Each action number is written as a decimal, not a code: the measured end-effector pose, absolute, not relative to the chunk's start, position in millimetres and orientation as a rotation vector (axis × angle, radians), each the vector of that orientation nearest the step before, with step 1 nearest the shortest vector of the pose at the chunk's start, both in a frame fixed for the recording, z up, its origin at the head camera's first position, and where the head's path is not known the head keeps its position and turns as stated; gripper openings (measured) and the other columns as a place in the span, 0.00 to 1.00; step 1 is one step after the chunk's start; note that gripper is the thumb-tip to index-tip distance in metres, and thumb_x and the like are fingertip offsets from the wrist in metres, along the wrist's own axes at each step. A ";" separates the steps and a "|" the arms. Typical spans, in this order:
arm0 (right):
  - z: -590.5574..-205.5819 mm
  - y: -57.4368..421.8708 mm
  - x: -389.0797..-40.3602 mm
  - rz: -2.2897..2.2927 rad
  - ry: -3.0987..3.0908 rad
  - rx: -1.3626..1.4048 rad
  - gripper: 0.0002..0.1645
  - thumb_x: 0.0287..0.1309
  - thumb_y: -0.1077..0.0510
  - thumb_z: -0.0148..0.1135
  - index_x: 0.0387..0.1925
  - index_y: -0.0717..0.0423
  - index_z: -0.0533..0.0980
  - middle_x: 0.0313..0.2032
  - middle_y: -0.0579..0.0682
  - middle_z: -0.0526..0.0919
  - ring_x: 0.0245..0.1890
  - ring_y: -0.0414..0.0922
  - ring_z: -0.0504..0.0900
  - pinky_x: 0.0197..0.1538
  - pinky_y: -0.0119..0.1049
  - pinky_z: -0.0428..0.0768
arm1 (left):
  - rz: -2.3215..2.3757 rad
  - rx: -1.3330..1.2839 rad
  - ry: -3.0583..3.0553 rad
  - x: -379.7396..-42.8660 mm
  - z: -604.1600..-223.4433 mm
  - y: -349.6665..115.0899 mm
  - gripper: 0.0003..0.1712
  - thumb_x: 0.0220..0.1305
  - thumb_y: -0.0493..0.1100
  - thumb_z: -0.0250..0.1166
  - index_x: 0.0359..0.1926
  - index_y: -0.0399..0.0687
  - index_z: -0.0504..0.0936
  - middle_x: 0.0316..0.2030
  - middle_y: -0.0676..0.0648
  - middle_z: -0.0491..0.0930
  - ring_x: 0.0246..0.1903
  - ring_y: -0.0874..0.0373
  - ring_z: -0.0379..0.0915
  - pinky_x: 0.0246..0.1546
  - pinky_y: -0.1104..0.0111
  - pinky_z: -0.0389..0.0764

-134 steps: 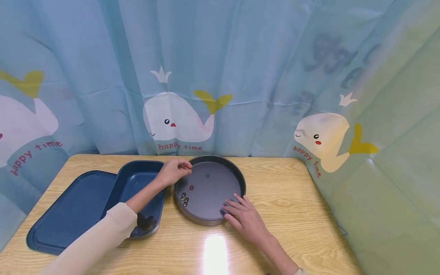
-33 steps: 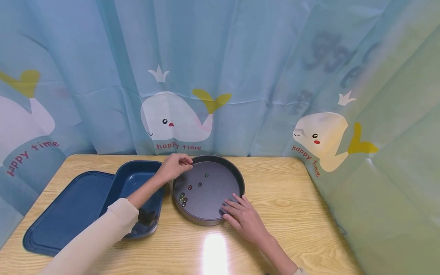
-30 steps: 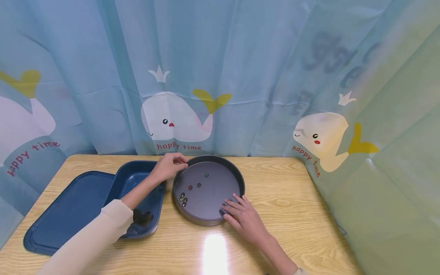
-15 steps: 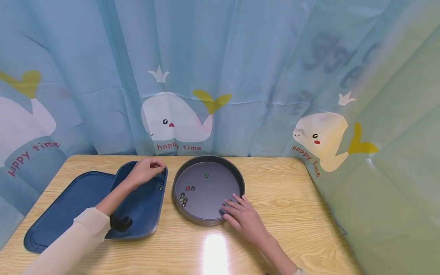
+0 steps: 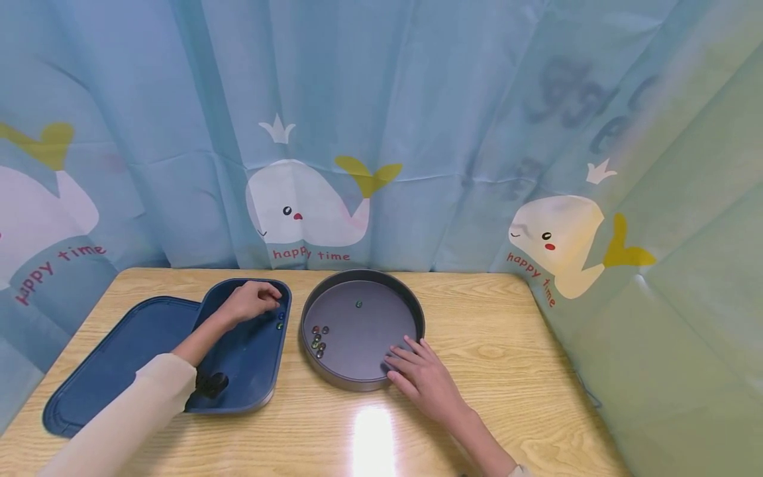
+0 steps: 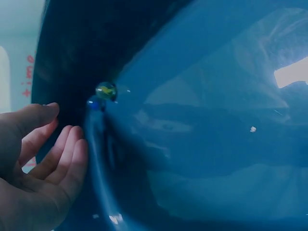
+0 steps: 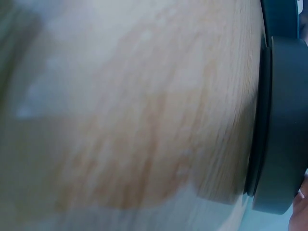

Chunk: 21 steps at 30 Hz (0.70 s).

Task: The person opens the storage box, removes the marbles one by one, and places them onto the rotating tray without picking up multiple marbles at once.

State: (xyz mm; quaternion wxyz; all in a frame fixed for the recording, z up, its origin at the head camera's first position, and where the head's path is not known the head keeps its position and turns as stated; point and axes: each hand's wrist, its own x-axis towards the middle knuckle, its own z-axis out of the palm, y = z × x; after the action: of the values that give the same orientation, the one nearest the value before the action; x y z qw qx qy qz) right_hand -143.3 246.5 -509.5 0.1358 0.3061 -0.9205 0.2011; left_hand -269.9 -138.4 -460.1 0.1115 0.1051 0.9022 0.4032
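Note:
My left hand hangs inside the deep blue container, near its far right corner, with loosely bent fingers and a gap between thumb and fingertips. In the left wrist view, a blue marble and a clear marble with yellow-green inside lie together by the container wall, just beyond the fingertips. My right hand rests over the near right rim of the round grey pan, fingers spread. Several marbles sit at the pan's left side, including a red marble; one green marble lies apart farther back.
A flat blue lid lies left of the container, partly under it. A dark object shows beside the left sleeve. All stands on a wooden table with a whale-print curtain behind and to the right.
My left hand has moved left from the pan's rim into the blue container. A blue marble now shows beside the yellow-green one there. Red and grey marbles in the pan have rolled left.

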 end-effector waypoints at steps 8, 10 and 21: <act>-508.1 247.0 -143.4 0.590 -2.681 0.889 0.21 0.72 0.45 0.56 0.55 0.51 0.83 0.59 0.49 0.80 0.68 0.55 0.68 0.69 0.57 0.58 | 1.135 0.314 2.670 -271.6 -468.7 -137.5 0.09 0.64 0.32 0.62 0.44 0.30 0.82 0.33 0.44 0.84 0.33 0.51 0.78 0.34 0.60 0.77; -508.5 246.9 -143.6 0.590 -2.682 0.887 0.21 0.72 0.45 0.56 0.55 0.51 0.83 0.59 0.49 0.80 0.68 0.55 0.67 0.70 0.57 0.57 | 1.107 0.315 2.688 -272.2 -470.8 -136.5 0.09 0.64 0.32 0.62 0.43 0.31 0.83 0.32 0.45 0.84 0.33 0.52 0.77 0.35 0.61 0.76; -507.3 247.1 -143.0 0.586 -2.688 0.885 0.20 0.72 0.46 0.57 0.55 0.51 0.83 0.59 0.48 0.80 0.68 0.54 0.67 0.70 0.56 0.58 | 1.024 0.381 2.746 -273.6 -473.2 -130.2 0.05 0.63 0.31 0.64 0.38 0.32 0.85 0.29 0.46 0.83 0.29 0.54 0.74 0.32 0.63 0.73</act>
State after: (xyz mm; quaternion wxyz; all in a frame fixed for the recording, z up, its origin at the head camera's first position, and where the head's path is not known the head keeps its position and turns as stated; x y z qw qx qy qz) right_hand -143.0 247.1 -507.3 0.1257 0.3037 -0.9228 0.2012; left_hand -273.6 -130.2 -473.2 0.0928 0.1284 0.9251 0.3450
